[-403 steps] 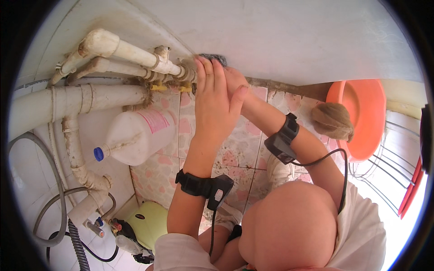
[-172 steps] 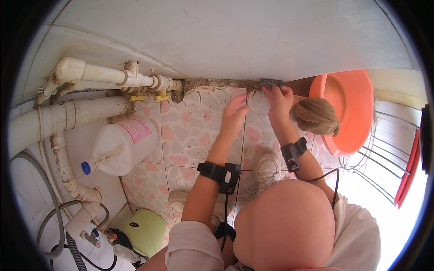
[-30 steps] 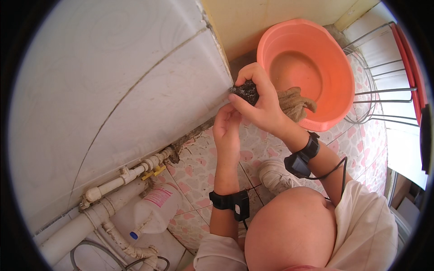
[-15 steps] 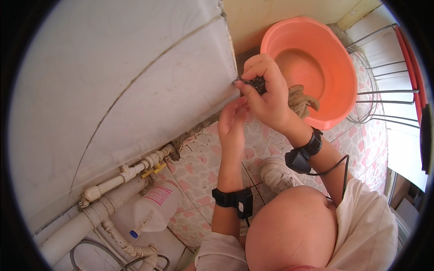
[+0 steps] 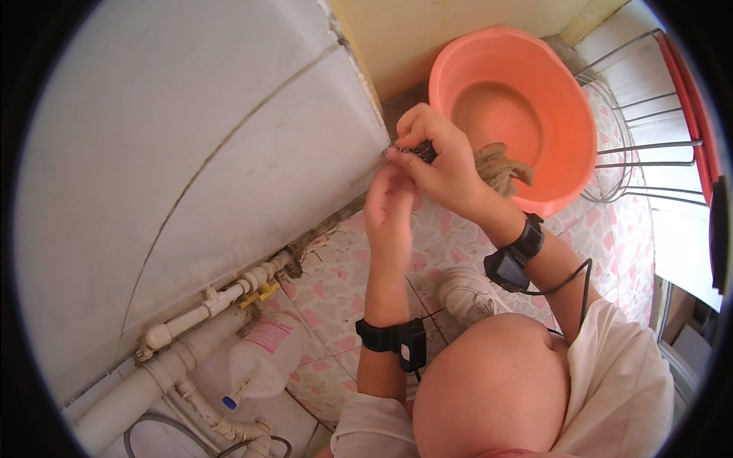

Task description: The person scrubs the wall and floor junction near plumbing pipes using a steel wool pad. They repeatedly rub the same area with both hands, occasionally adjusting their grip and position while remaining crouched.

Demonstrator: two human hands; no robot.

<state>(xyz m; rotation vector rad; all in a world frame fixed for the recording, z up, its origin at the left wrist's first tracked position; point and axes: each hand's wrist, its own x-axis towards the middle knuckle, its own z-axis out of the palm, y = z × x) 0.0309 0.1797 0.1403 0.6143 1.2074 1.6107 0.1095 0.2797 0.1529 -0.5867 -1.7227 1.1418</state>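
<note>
Scouring pad [image 5: 424, 152], dark and with small light flecks, is pinched between the thumb and the bent fingers of the right hand [image 5: 449, 169], which is closed around it so that only a part of it can be seen. The pad is held at the lower corner of the white tiled wall [image 5: 252, 153], close to its end edge; whether the wall is touched by it cannot be told with certainty. The left hand [image 5: 390, 208] is placed just below, with its fingers loosely curled and partly blurred; whether anything is held by these fingers, or whether the pad is touched by them, cannot be told. On each wrist a black strapped device [image 5: 511, 261] is worn. Just beyond the right hand, an orange plastic basin [image 5: 569, 145] is seen on the floor tiles [image 5: 317, 305], which are patterned in pink and grey. A brown cloth [image 5: 500, 172] is draped over the near rim of the basin. To the right of it, a wire rack [image 5: 649, 163] is seen. At the lower left, a translucent jug [image 5: 266, 359] with a blue cap is laid beside white pipes [image 5: 183, 324], on which yellow valve handles [image 5: 267, 293] are fitted.
</note>
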